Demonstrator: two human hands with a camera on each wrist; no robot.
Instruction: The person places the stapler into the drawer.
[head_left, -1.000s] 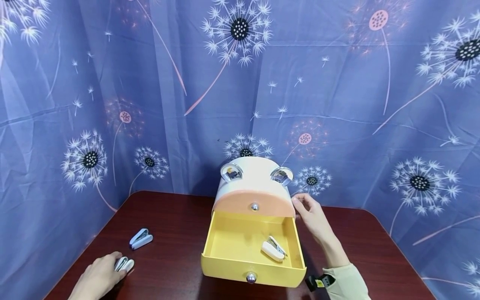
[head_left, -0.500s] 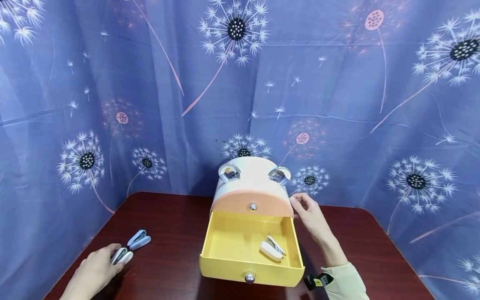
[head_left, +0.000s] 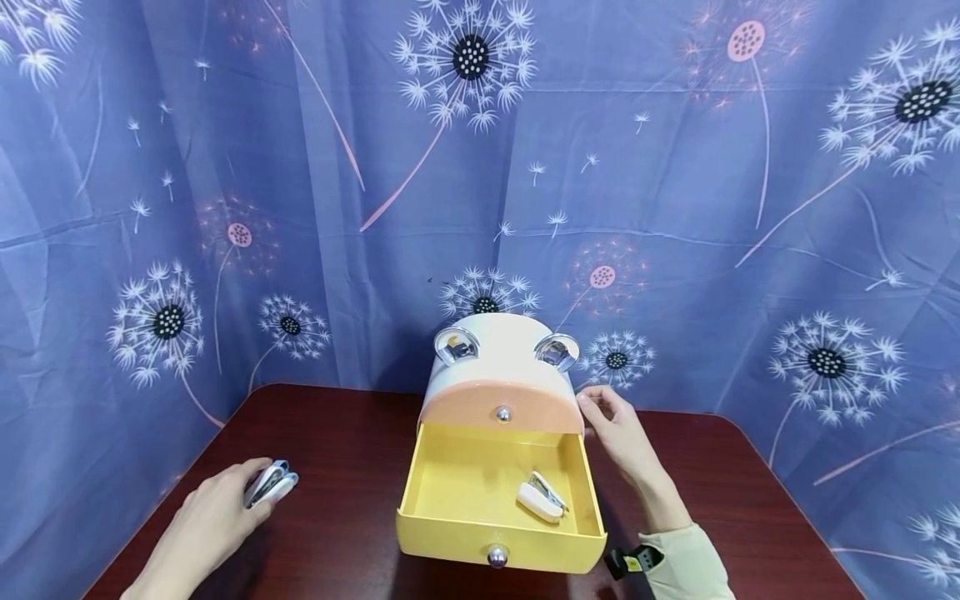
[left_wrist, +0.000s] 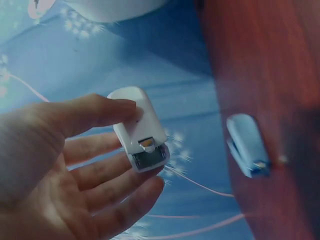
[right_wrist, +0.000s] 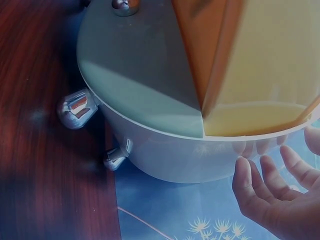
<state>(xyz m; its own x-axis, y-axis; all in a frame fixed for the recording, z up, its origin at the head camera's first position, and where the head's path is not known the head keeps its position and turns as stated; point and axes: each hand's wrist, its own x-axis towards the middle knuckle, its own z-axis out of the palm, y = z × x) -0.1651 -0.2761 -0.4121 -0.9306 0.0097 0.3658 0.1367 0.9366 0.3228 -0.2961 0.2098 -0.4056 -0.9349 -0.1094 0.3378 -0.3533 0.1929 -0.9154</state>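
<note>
The storage box [head_left: 501, 379], white with a peach front, stands at the table's [head_left: 352, 425] far middle, its yellow drawer [head_left: 501, 500] pulled open toward us with one white stapler [head_left: 540, 497] inside. We rest our right hand [head_left: 617, 429], fingers relaxed and straight, against the box's right side. Our left hand [head_left: 213, 521] pinches a second stapler [left_wrist: 140, 130] between thumb and fingers near the table's left edge. A third stapler [left_wrist: 246, 144] lies just beside it.

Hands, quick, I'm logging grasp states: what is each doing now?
Left hand: holding a small white plastic stapler between thumb and fingers.
Right hand: open, fingers resting against the white rounded drawer box, holding nothing.
</note>
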